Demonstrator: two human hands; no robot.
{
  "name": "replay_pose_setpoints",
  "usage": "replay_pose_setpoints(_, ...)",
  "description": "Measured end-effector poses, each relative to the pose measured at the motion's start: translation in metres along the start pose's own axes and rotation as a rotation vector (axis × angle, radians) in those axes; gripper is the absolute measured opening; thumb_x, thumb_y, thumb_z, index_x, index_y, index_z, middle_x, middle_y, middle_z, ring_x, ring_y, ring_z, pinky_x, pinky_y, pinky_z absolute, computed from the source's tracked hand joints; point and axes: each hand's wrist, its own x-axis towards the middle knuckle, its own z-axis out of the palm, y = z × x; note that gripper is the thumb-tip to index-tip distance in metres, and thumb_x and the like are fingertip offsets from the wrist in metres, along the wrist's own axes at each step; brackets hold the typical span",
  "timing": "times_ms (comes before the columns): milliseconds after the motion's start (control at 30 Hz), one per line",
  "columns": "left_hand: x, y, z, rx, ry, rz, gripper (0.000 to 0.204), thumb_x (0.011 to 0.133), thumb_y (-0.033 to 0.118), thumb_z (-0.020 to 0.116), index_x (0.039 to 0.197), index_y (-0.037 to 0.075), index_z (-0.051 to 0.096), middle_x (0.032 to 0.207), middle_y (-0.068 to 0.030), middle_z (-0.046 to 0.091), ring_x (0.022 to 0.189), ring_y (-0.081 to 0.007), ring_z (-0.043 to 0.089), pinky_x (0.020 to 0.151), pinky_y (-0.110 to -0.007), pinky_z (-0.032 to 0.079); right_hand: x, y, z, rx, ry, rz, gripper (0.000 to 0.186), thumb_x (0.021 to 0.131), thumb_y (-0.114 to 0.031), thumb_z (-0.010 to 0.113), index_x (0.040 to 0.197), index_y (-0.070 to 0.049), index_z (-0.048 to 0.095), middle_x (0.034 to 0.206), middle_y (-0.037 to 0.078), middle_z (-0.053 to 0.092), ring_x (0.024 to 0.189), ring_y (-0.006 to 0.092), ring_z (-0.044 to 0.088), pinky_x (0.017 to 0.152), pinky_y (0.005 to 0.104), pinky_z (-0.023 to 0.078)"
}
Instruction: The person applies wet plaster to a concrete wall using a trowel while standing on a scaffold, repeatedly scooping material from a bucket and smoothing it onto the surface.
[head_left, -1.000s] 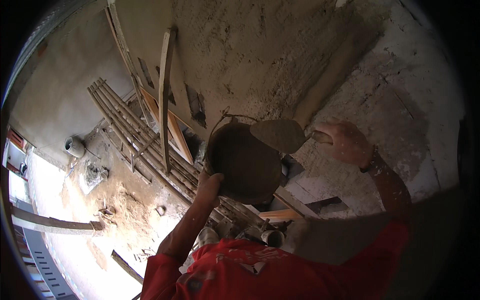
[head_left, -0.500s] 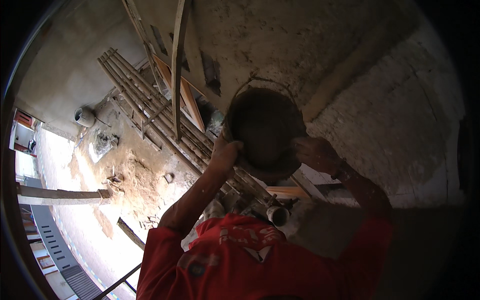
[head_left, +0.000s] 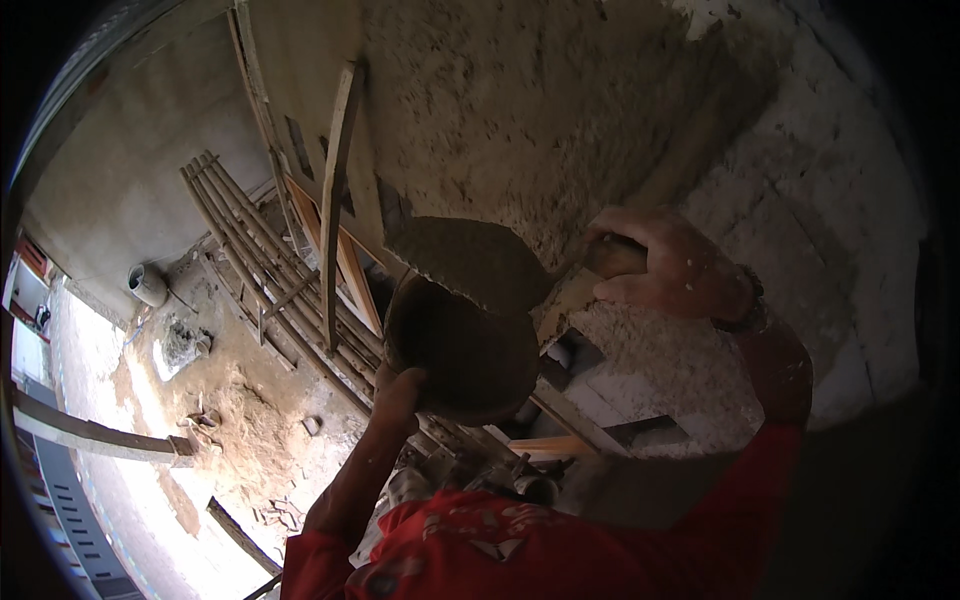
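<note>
My left hand (head_left: 398, 400) grips the near-left rim of a dark bucket (head_left: 455, 360), its thumb over the edge. The bucket is held up in front of me, and its inside is dark. My right hand (head_left: 680, 265) is closed around the handle of a trowel (head_left: 615, 258). A broad load of grey mortar (head_left: 470, 260) covers the trowel's blade, which lies over the far rim of the bucket. Just beyond the blade is a rough, partly plastered wall (head_left: 500, 110).
A long rack of bamboo poles (head_left: 285, 265) runs below on the left, with an upright wooden prop (head_left: 338, 200) beside it. On the floor lie a sand heap (head_left: 235, 420) and a tipped pail (head_left: 148, 285). A concrete post (head_left: 100, 428) stands farther left.
My right hand has left the bucket's right side and moved up and right, lifting out a mortar-laden trowel. The bucket has shifted lower and to the left in my left hand.
</note>
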Motion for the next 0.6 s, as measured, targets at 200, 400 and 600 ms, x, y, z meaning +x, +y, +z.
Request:
replay_pose_setpoints(200,-0.009,0.006,-0.021,0.034,0.118,0.059,0.047,0.075,-0.002,0.049,0.121,-0.004,0.055,0.106,-0.0135,0.065,0.091,-0.0238,0.066,0.078,-0.032,0.054,0.039,0.027,-0.05,0.037,-0.05,0.142,0.045,0.086,-0.026,0.069,0.12,0.002,0.058,0.11,0.015,0.064,0.084,0.0196,0.065,0.07,0.032,0.054)
replay_pose_setpoints(400,-0.012,0.009,-0.02,-0.006,0.104,0.031,0.056,0.072,-0.003,0.048,0.128,-0.004,0.051,0.114,-0.0141,0.062,0.098,-0.0245,0.063,0.084,-0.034,0.052,0.034,0.094,-0.139,-0.203,0.791,0.27,0.069,0.086,-0.044,0.063,0.136,0.001,0.049,0.106,0.015,0.065,0.081,0.0175,0.061,0.074,0.0316,0.052)
replay_pose_setpoints(600,0.001,0.004,-0.025,-0.048,0.06,0.096,0.059,0.074,-0.002,0.048,0.133,-0.003,0.046,0.117,-0.0139,0.061,0.101,-0.0243,0.062,0.085,-0.034,0.052,0.016,0.063,-0.044,-0.218,0.206,0.279,0.06,0.084,-0.032,0.065,0.131,0.002,0.051,0.106,0.015,0.065,0.08,0.0176,0.061,0.072,0.0335,0.052)
